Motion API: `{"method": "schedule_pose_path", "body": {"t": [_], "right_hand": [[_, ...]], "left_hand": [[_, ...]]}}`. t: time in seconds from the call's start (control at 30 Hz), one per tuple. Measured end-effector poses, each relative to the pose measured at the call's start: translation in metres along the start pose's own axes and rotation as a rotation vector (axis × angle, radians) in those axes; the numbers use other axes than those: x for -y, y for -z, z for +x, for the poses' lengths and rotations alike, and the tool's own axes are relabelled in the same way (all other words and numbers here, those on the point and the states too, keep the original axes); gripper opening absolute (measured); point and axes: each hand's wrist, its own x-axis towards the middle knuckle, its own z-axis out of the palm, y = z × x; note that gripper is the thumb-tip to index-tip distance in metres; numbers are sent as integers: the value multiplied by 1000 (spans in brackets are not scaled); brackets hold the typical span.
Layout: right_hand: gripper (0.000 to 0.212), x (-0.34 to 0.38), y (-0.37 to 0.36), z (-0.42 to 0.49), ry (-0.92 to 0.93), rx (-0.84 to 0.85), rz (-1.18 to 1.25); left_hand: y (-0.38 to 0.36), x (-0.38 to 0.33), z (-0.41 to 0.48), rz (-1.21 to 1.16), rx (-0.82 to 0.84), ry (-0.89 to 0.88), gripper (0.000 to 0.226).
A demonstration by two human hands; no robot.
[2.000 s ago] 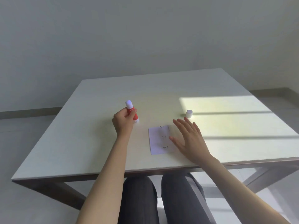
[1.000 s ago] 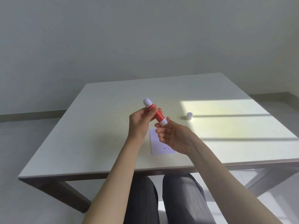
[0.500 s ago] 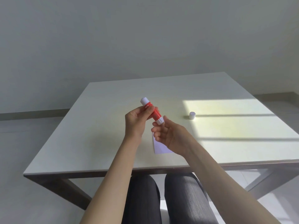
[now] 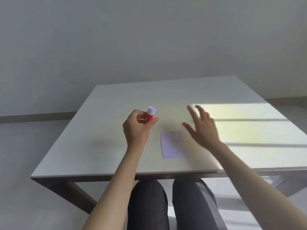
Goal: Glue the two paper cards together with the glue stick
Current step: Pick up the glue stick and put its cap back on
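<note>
We see the glue stick point(image 4: 149, 116), a red tube with a white end pointing up and away, pinched between the thumb and fingers of the left hand point(image 4: 136, 128) and held above the tabletop point(image 4: 103, 146), over its middle and somewhat toward the left edge. The tube tilts slightly to the right, and most of its lower body is hidden inside the grip. Just to the right of that hand, a pale paper card point(image 4: 172, 144) lies flat on the tabletop near the front edge, with a few small dark marks along its right side; we cannot tell whether it is one card or two stacked. The right hand point(image 4: 201, 128) hovers beyond the card's right side with its fingers spread and nothing in it; it is blurred, so we cannot tell whether it touches the surface. A bright patch of sunlight point(image 4: 245, 123) covers the right part of the tabletop.
</note>
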Motion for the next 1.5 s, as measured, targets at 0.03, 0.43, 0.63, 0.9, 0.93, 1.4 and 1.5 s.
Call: {"method": "schedule_pose_path", "body": {"t": [0.03, 0.43, 0.63, 0.9, 0.93, 1.4, 1.5], "right_hand": [[65, -16, -3, 5, -74, 78, -112], [21, 22, 36, 2, -120, 10, 810], [27, 68, 58, -6, 45, -10, 846], [16, 70, 56, 0, 100, 89, 668], [16, 72, 54, 0, 88, 98, 635], [76, 77, 45, 7, -74, 113, 264], [72, 78, 50, 2, -115, 156, 434]], "left_hand": [[3, 0, 0, 48, 0, -45, 25], [-4, -3, -10, 354, 11, -262, 28], [-7, -8, -15, 405, 42, -318, 32], [-4, -10, -17, 475, 78, -406, 29], [-5, -11, -17, 484, 84, -411, 29], [-16, -1, -14, 382, 98, -335, 30], [-20, 3, 8, 219, 35, -139, 27]]}}
